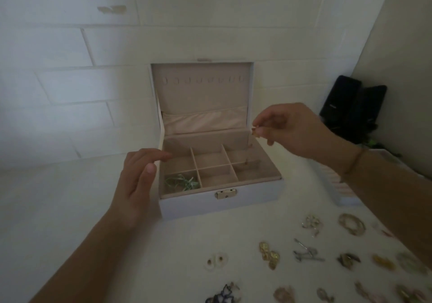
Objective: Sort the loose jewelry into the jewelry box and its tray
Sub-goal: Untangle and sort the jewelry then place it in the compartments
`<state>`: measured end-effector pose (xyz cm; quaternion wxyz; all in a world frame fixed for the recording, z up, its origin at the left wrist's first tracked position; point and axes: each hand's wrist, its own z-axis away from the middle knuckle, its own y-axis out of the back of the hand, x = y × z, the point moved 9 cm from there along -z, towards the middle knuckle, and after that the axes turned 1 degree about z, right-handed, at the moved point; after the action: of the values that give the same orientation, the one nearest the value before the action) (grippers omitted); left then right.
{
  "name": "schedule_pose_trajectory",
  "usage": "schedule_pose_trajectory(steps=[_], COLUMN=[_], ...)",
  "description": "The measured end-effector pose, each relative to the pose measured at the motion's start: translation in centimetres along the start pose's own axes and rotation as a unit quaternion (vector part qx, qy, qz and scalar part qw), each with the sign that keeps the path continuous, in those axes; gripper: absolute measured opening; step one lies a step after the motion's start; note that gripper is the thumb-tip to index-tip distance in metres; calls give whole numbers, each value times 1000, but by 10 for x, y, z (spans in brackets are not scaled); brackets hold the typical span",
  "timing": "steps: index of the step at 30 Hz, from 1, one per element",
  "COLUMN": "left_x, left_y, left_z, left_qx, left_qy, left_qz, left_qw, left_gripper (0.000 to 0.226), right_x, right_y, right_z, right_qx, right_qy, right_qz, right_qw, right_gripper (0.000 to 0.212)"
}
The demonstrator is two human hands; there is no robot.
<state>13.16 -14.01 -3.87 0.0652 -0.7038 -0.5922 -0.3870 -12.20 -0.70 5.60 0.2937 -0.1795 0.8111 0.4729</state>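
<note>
We note the right hand (pixel 297 132) pinching a small gold piece (pixel 255 132) above the open jewelry box (pixel 217 162), left hand (pixel 138 176) spread against its corner; early release risks dropping it outside the compartments.

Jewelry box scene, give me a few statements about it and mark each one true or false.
1. The box lid stands open. True.
2. The right hand is empty. False: it pinches a small gold piece above the box.
3. A green item lies in the front left compartment. True.
4. The left hand holds a necklace. False: it holds nothing, with its fingers at the box's left edge.
5. Loose jewelry lies on the table in front of the box. True.
</note>
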Motion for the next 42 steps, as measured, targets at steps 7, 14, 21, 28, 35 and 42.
schedule_pose_trajectory(steps=[7, 14, 21, 28, 35, 42], left_x=[2, -2, -1, 1, 5, 6], left_y=[-3, 0, -8, -7, -8, -7], left_z=[0, 1, 2, 2, 1, 3], left_qx=[-17, -2, -20, -22, -8, 1], left_qy=[-10, 9, 13, 3, -4, -7], left_qz=[-12, 8, 7, 0, 6, 0], left_qw=[1000, 1000, 1000, 1000, 1000, 1000], left_gripper=[53, 59, 63, 62, 57, 61], right_x=[26, 42, 49, 32, 42, 64], right_y=[-46, -77, -101, -39, -1, -26], right_z=[-44, -55, -66, -49, 71, 141], right_qx=[-68, -135, -144, -35, -179, -375], right_qy=[-3, -17, 0, 24, 43, 34], right_qz=[195, 271, 409, 314, 387, 269], right_qw=[978, 953, 901, 948, 904, 886], right_gripper=[6, 15, 20, 12, 19, 40])
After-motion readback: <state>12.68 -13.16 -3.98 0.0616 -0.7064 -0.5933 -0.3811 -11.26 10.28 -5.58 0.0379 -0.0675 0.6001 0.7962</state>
